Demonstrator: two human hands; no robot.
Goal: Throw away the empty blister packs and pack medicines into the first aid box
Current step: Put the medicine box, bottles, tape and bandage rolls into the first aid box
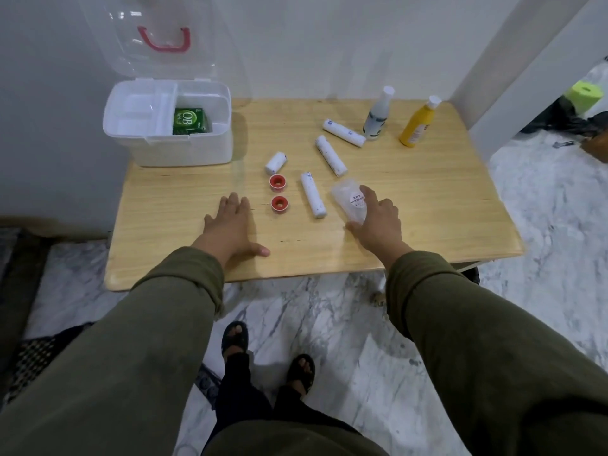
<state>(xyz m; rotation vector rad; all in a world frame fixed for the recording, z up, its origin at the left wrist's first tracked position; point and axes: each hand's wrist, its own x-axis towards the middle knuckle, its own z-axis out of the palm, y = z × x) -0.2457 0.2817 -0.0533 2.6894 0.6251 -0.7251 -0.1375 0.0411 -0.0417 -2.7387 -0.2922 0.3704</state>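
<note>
You stand at a light wooden table (411,225) set on a marbled floor, with both olive-sleeved arms reaching over its near edge. At the table's far left corner sits the white first aid box (184,149), its clear lid (148,44) with a red handle tipped back against the wall; a green carton (190,121) lies in the box's right compartment, and the left compartments look bare. Your left hand (230,225) lies flat on the wood, palm down, fingers spread and holding nothing, just left of the nearer of two red tape rolls. Your right hand (378,218) is partly curled around a clear plastic container (350,200) with a round label, thumb at its near end and forefinger along its right side; you cannot tell whether it is lifted off the table. A yellow bottle (416,125) and a white bottle (377,116) stand upright near the far right edge. Three long white bandage rolls lie in the middle: one (343,132) by the white bottle, one (331,156) below it, one (313,195) just left of the container. A shorter white roll (275,162) lies near the box, with the red tape rolls (278,182) (279,203) beside each other below it.
</note>
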